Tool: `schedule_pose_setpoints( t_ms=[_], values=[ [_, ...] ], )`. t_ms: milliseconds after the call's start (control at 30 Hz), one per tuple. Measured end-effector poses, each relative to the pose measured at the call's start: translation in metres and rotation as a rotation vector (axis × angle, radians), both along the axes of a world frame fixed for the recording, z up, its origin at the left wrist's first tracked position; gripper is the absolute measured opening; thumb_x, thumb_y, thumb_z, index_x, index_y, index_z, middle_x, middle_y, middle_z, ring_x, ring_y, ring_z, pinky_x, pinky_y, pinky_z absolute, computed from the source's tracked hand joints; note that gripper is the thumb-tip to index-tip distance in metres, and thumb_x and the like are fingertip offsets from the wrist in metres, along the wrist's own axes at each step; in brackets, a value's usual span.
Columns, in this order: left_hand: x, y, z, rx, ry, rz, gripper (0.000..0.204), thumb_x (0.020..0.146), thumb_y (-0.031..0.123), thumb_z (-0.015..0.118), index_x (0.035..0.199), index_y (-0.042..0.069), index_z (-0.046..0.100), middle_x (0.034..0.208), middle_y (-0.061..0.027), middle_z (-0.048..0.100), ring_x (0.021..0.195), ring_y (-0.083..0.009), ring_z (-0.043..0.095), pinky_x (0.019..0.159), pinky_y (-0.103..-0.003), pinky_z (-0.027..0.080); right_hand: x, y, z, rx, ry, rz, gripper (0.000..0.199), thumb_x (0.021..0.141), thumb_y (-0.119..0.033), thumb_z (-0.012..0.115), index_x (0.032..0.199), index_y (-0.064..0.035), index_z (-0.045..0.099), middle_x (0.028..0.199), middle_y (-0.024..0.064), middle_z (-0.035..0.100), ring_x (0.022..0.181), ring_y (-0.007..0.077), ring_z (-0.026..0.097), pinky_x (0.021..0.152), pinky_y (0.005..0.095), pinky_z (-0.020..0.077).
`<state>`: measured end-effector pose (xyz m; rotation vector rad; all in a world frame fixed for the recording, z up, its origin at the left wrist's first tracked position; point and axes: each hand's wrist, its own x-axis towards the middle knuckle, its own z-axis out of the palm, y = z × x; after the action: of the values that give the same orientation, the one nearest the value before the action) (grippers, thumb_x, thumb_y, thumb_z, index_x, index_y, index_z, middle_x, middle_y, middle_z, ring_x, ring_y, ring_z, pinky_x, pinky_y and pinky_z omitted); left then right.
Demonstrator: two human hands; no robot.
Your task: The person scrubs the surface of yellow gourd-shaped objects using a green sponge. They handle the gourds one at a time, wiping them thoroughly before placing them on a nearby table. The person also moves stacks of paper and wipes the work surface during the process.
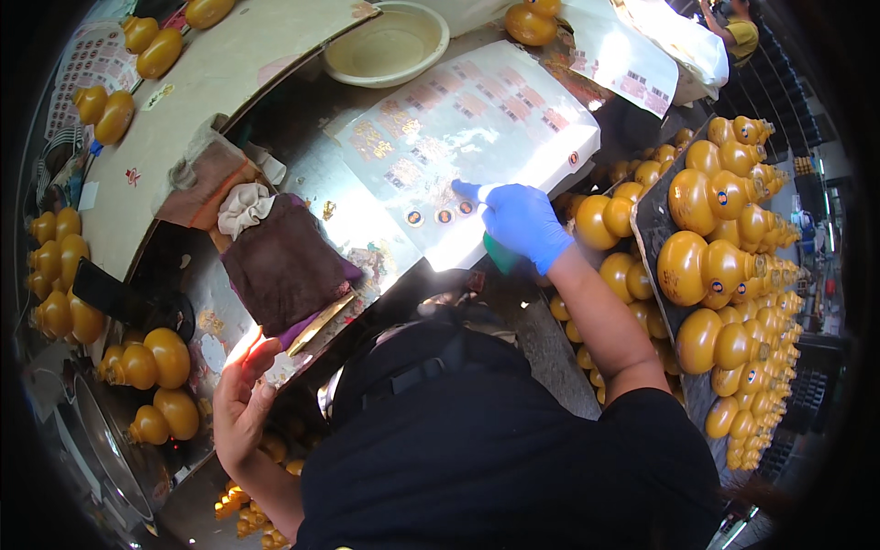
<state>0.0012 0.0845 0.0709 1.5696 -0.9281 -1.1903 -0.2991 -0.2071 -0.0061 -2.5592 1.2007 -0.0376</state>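
Observation:
My right hand [527, 225], in a blue glove, reaches over a pale, shiny wet-looking sheet [513, 170] with its index finger stretched out. The fingertip is at the sheet, just above three small round dark-and-gold stickers [444, 216]; whether it touches is unclear. Several pinkish rectangular labels [446, 81] and gold decals [370, 139] lie on the same sheet. My left hand [246, 394] is bare and held near the bench's front edge, fingers loosely bent and apart, with nothing visible in it. Closest to it lies a folded dark brown cloth [289, 266].
A cream basin [387, 46] stands beyond the sheet. A crumpled white cloth [245, 209] lies by the brown one. Many amber gourd-shaped bottles [692, 261] crowd a rack at right; others [168, 358] stand at left. Something green [500, 255] shows under the glove. Another person [741, 37] is at far right.

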Motion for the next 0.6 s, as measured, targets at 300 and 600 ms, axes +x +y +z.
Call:
schedule_pose_setpoints(
  t_ms=[300,600],
  values=[
    [0.0,0.0,-0.001,-0.007,-0.011,-0.004,0.062,0.09,0.021,0.062,0.14,-0.003,0.035,0.127,-0.0178,0.054,0.121,-0.0259,0.051,0.105,-0.037,0.035,-0.017,-0.022,0.002,-0.122,0.11,-0.094,0.039,0.085,-0.015,0.045,0.118,-0.0223,0.064,0.081,0.0114,0.067,0.074,0.029,0.066,0.066,0.0403,0.0516],
    [-0.002,0.002,0.003,0.007,0.027,0.026,0.058,0.087,0.019,0.066,0.135,-0.004,0.041,0.127,-0.0171,0.055,0.121,-0.0246,0.05,0.105,-0.038,0.033,-0.025,-0.009,-0.003,-0.144,-0.032,-0.156,0.035,0.084,-0.016,0.049,0.114,-0.0232,0.066,0.081,0.015,0.066,0.073,0.033,0.064,0.068,0.0446,0.051]
  ],
)
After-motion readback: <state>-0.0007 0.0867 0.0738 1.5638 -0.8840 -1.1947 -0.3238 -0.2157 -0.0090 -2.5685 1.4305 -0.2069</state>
